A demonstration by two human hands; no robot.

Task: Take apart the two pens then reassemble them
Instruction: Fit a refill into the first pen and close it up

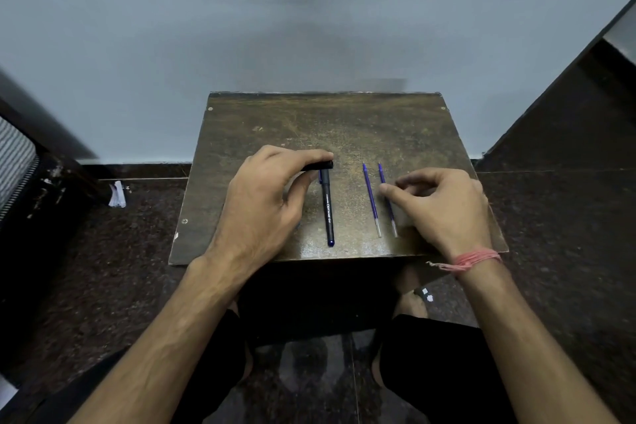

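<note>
Setting: Small dark wooden table (395,120) stands against a pale grey wall, dark speckled floor all around.
Refills: two blue ink refills (371,198) lie side by side on the table, right of centre, tips pointing away from the person; both are out of their barrels.
Black barrel: a black pen barrel (328,208) with white lettering lies lengthwise left of the refills, blue end cap toward the person.
Second black piece: a short black pen part (321,165) lies crosswise at the far end of that barrel; whether it is a cap or the other barrel cannot be told.
Left hand: the left hand (265,196) has its curled fingers gripping the crosswise black part.
Right hand: the right hand (444,203) is loosely curled with its fingertips at the right-hand refill, touching or about to pinch it; a firm hold cannot be told.
Stage: disassembly looks finished, reassembly seems to be starting.
Doing it well: pinch one refill near its middle, feed it straight into the barrel, keeping the other refill from rolling.
</note>
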